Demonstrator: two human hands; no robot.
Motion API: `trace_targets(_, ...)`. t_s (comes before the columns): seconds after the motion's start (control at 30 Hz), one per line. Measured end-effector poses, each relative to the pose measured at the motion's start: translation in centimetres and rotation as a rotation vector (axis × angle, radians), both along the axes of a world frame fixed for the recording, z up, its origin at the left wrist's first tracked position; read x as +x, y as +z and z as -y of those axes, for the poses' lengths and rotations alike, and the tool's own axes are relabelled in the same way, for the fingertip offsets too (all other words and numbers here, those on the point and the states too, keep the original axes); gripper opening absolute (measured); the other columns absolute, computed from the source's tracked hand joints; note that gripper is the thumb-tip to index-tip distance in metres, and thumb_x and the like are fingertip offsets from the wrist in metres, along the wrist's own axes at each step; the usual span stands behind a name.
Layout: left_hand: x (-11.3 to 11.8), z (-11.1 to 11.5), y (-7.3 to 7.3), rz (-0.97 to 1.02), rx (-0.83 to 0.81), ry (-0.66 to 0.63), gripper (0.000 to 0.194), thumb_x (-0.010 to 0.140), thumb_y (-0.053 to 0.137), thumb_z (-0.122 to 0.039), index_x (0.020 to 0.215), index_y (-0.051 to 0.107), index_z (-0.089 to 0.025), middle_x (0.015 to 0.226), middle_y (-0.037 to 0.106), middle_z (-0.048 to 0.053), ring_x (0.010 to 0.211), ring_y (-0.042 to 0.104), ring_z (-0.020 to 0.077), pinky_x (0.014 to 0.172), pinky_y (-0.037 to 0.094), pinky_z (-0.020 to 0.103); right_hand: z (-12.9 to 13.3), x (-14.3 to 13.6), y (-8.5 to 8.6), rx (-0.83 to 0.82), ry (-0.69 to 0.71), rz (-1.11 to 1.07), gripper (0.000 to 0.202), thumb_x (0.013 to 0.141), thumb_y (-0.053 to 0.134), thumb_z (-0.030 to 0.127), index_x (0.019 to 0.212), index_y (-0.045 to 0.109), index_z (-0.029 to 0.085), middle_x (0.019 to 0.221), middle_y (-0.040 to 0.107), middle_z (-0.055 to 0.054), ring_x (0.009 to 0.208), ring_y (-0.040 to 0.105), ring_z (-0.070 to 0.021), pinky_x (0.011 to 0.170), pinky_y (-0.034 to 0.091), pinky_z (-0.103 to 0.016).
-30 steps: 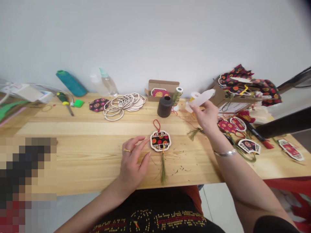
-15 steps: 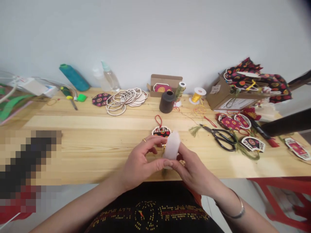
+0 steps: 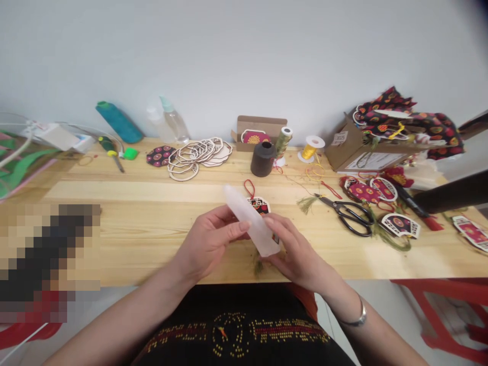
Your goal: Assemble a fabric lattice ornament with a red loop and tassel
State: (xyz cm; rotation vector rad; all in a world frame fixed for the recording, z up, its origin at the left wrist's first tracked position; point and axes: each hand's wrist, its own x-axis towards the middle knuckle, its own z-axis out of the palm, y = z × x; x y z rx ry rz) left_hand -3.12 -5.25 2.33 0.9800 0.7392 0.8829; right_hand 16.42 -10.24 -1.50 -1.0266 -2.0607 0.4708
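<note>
Two hands (image 3: 208, 241) (image 3: 299, 246) hold a whitish strip (image 3: 260, 237) over a tasselled ornament (image 3: 260, 204).

A plain, pale grey wall (image 3: 244, 61) rises behind the tabletop (image 3: 133, 229) of light, grained wood. Below its front edge lies a pale tiled floor (image 3: 381, 300), with a red stool (image 3: 430, 295) at the right. The light is soft.

Shirt (image 3: 198, 305): black, below the near edge of the table (image 3: 141, 249)
Emblem (image 3: 231, 334): ring of yellow dots, small orange mark inside
Bands (image 3: 290, 331): red dots edged with yellow, either side of the emblem
Bracelet (image 3: 360, 318): shiny, silver, right wrist
Forearms (image 3: 125, 307): bare
</note>
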Motion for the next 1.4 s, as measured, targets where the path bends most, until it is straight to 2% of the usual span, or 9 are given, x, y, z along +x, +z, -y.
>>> trace_targets(0.13, 0.4, 0.2, 0.1, 0.09, -0.157, -0.094, 0.018, 0.075, 0.072, -0.026, 0.092, 0.072, -0.019, 0.093, 0.074, 0.006, 0.082, 0.068, 0.0207, 0.076, 0.057, 0.041, -0.4, 0.6, -0.3, 0.32, -0.015, -0.01, 0.081, 0.08, 0.052, 0.001, 0.147, 0.022, 0.035, 0.122, 0.055, -0.008, 0.102, 0.056, -0.0197, 0.078, 0.054, -0.036)
trace_targets(0.23, 1.0, 0.6, 0.3, 0.097, -0.198, -0.161, 0.022, 0.074, 0.073, -0.029, 0.092, 0.072, -0.018, 0.09, 0.073, 0.007, 0.079, 0.067, 0.0203, 0.073, 0.056, 0.038, -0.5, 0.6, 0.8, 0.37, -0.007, -0.058, 0.069, 0.083, 0.053, 0.007, 0.143, 0.032, 0.035, 0.114, 0.057, -0.007, 0.094, 0.057, -0.0194, 0.071, 0.054, -0.036)
trace_targets(0.37, 1.4, 1.1, 0.5, 0.034, -0.192, -0.235, 0.026, 0.071, 0.075, -0.036, 0.089, 0.073, -0.017, 0.085, 0.072, 0.008, 0.072, 0.066, 0.0197, 0.067, 0.055, 0.036, -0.4, 0.3, 2.5, 0.237, -0.03, -0.095, 0.065, 0.082, 0.063, 0.017, 0.136, 0.038, 0.042, 0.093, 0.059, 0.0, 0.078, 0.058, -0.0167, 0.062, 0.055, -0.032)
trace_targets(0.47, 1.4, 1.3, 0.4, -0.024, -0.142, -0.265, 0.027, 0.073, 0.073, -0.038, 0.091, 0.072, -0.018, 0.087, 0.072, 0.008, 0.072, 0.065, 0.0197, 0.068, 0.055, 0.037, 0.1, 0.3, 2.6, 0.369, 0.024, 0.005, 0.061, 0.076, 0.068, 0.012, 0.125, 0.049, 0.042, 0.102, 0.059, 0.0, 0.086, 0.06, -0.0178, 0.066, 0.058, -0.033)
trace_targets(0.6, 0.7, 1.4, -0.6, -0.171, 0.112, -0.241, 0.024, 0.082, 0.064, -0.035, 0.102, 0.069, -0.021, 0.092, 0.072, 0.006, 0.078, 0.066, 0.0189, 0.074, 0.056, 0.038, 1.5, 0.8, 2.1, 0.412, -0.01, 0.077, 0.057, 0.072, 0.07, 0.008, 0.121, 0.055, 0.033, 0.116, 0.057, -0.005, 0.1, 0.059, -0.0225, 0.075, 0.059, -0.038)
trace_targets(0.8, -0.9, 1.5, -4.0, -0.725, 1.085, 0.004, 0.024, 0.09, 0.052, -0.016, 0.11, 0.065, -0.02, 0.091, 0.063, 0.006, 0.08, 0.06, 0.0142, 0.067, 0.051, 0.029, 2.7, 2.1, 1.4, 0.232, -0.323, -0.233, 0.054, 0.071, 0.075, 0.03, 0.121, 0.055, 0.035, 0.112, 0.06, -0.006, 0.098, 0.059, -0.0272, 0.075, 0.056, -0.049)
trace_targets(0.97, -1.2, 1.3, -5.1, -1.025, 1.567, 0.006, 0.023, 0.09, 0.048, -0.011, 0.107, 0.064, -0.015, 0.072, 0.057, 0.003, 0.067, 0.054, 0.0151, 0.056, 0.045, 0.028, 2.2, 3.1, 0.0, 0.007, -0.401, -0.502, 0.041, 0.077, 0.065, 0.043, 0.114, 0.055, 0.029, 0.11, 0.059, -0.01, 0.104, 0.058, -0.0299, 0.068, 0.056, -0.048)
trace_targets(1.07, -0.7, 1.0, -4.7, -1.081, 1.69, -0.029, 0.027, 0.088, 0.046, -0.007, 0.109, 0.063, -0.014, 0.075, 0.06, 0.005, 0.069, 0.056, 0.0171, 0.057, 0.045, 0.03, 2.1, 3.3, -0.8, -0.029, -0.43, -0.584, 0.046, 0.077, 0.063, 0.045, 0.117, 0.053, 0.027, 0.111, 0.058, -0.011, 0.108, 0.055, -0.0309, 0.063, 0.056, -0.044)
trace_targets(1.4, 0.7, 0.7, -4.4, -1.084, 1.58, -0.091, 0.03, 0.089, 0.042, -0.007, 0.104, 0.065, -0.017, 0.072, 0.061, 0.005, 0.063, 0.056, 0.0157, 0.051, 0.043, 0.029, 2.1, 3.2, -1.4, -0.123, -0.436, -0.608, 0.048, 0.073, 0.068, 0.042, 0.117, 0.055, 0.025, 0.112, 0.059, -0.011, 0.1, 0.06, -0.0291, 0.071, 0.056, -0.049)
